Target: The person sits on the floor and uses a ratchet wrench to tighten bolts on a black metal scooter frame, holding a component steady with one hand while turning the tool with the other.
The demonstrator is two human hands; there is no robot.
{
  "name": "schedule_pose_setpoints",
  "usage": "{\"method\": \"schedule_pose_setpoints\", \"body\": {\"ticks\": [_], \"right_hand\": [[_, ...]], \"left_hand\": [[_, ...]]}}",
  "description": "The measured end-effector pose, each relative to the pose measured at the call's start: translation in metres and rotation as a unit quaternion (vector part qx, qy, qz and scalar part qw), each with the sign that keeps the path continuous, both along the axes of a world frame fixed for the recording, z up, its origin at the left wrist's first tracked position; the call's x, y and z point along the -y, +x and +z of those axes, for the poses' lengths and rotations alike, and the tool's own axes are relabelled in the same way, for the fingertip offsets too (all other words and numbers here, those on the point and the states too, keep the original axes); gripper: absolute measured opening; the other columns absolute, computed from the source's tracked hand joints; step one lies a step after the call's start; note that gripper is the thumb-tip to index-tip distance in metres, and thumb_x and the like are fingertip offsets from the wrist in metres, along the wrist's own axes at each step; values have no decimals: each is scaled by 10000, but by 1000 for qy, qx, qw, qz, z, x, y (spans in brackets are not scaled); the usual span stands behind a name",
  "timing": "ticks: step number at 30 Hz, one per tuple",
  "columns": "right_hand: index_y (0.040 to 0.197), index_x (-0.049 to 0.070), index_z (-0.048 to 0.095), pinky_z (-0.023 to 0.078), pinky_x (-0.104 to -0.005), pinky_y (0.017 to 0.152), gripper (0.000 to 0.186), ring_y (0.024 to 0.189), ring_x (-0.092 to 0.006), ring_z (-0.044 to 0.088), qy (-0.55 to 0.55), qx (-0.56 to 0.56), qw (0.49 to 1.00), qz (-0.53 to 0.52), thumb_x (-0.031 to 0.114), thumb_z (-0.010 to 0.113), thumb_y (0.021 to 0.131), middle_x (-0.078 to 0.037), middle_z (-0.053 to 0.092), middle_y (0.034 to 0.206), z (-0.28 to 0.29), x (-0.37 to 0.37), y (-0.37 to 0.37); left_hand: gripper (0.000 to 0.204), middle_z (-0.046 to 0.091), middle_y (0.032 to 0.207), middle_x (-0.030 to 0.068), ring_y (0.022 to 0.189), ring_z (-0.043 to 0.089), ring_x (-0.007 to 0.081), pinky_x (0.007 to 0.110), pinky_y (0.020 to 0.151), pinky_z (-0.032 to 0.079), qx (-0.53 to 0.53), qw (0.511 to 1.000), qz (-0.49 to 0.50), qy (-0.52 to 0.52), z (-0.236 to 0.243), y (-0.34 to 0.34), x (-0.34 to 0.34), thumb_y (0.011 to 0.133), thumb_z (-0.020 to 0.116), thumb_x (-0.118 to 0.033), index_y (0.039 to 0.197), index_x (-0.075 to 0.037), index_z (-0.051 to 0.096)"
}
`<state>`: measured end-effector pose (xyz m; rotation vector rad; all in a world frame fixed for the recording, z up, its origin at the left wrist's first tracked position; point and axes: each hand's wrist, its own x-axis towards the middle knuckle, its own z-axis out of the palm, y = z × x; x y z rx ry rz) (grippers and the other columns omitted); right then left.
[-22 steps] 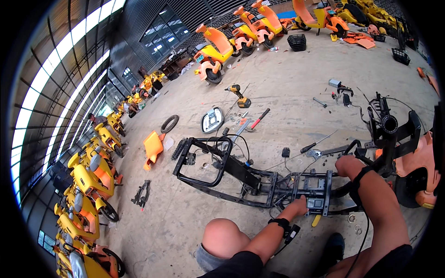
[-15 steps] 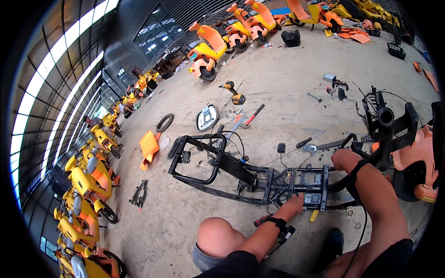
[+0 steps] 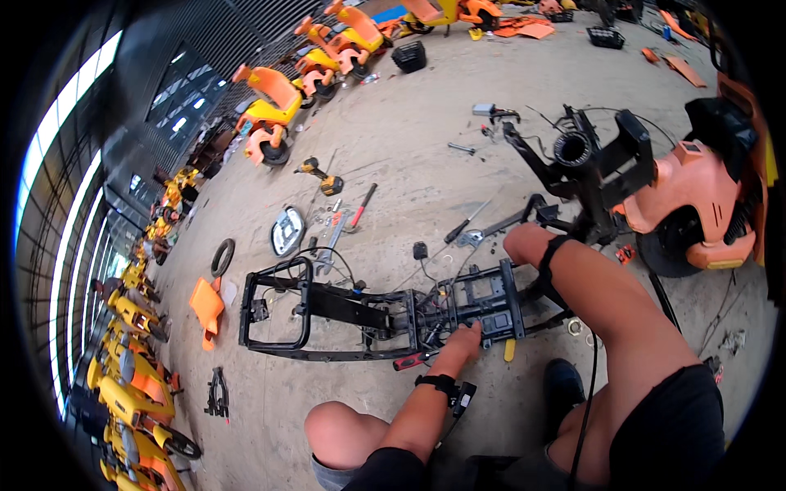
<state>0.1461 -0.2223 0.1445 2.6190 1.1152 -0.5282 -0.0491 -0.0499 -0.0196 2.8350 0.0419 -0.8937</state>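
Observation:
A black scooter frame (image 3: 344, 357) lies on the concrete floor in front of me. My left hand (image 3: 465, 340) is at the near edge of its midsection, fingers curled beside a small dark rectangular plate (image 3: 496, 323); whatever they grip is hidden. A tool with a red-and-black handle (image 3: 409, 361) sits just left of that hand, partly under the frame. At the far side of the frame's right part is my right hand (image 3: 524, 242), its fingers turned away from view. Loose wires (image 3: 446, 286) run across the frame's middle.
Beyond the frame lie a screwdriver (image 3: 458, 229), an adjustable wrench (image 3: 472, 238), a red-handled hammer (image 3: 363, 209) and a cordless drill (image 3: 323, 176). An orange scooter (image 3: 688, 184) stands at right, near a black fork assembly (image 3: 585, 168). Yellow scooters (image 3: 123, 385) line the left.
My view has swung to the right, so the scene sits further left and the orange scooter shows more fully. Both hands keep about the same places on the frame.

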Motion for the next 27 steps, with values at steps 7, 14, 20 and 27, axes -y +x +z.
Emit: {"method": "schedule_pose_setpoints", "body": {"ticks": [7, 14, 20, 27], "right_hand": [[1012, 76, 746, 552, -420, 777, 246, 988, -303, 691, 73, 31, 997, -2, 144, 648, 796, -131, 716, 1067, -30, 11, 11], [895, 61, 757, 544, -450, 672, 175, 863, -317, 700, 125, 46, 991, -7, 132, 645, 782, -134, 727, 922, -32, 13, 11], [967, 38, 747, 544, -443, 697, 219, 898, -316, 701, 134, 33, 990, -19, 119, 616, 812, -151, 726, 969, -38, 12, 13], [929, 45, 757, 538, -447, 683, 201, 883, -321, 698, 147, 30, 988, -24, 136, 630, 803, -148, 725, 942, -27, 24, 7]], "left_hand": [[619, 639, 984, 279, 755, 688, 327, 411, 691, 564, -70, 936, 269, -217, -4, 9, -6, 864, 683, -223, 1252, 105, 329], [434, 516, 1269, 246, 1172, 549, 408, 478, 949, 467, 18, 1000, -16, 19, 18, -1, 12, 835, 651, -157, 1210, -89, 445], [304, 572, 1148, 210, 1101, 583, 423, 474, 915, 484, 50, 988, -144, 11, 14, 13, -3, 883, 585, -122, 1169, -104, 483], [494, 626, 942, 221, 970, 671, 378, 435, 792, 562, -68, 972, 151, -164, 2, 6, -10, 914, 635, -184, 1233, 53, 342]]}}
